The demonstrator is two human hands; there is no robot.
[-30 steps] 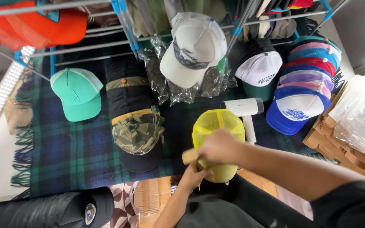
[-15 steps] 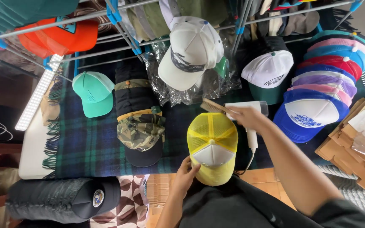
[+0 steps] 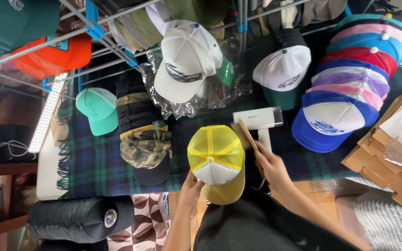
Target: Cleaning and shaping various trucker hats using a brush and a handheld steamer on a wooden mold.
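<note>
The yellow mesh cap (image 3: 216,158) lies on the plaid blanket (image 3: 94,160), just right of the camouflage cap (image 3: 146,148). The left hand (image 3: 191,188) pinches its brim, while the right hand (image 3: 271,168) grips a wooden brush (image 3: 246,135) touching the cap's right side.

Right hand (image 3: 270,165) drawn back from above the white handheld steamer (image 3: 259,122) down to the right edge of the yellow mesh cap (image 3: 216,160); wooden brush (image 3: 246,137) now laid against that cap's side, no more lifted over the blanket; left hand (image 3: 191,185) shifted slightly left along the brim.
</note>
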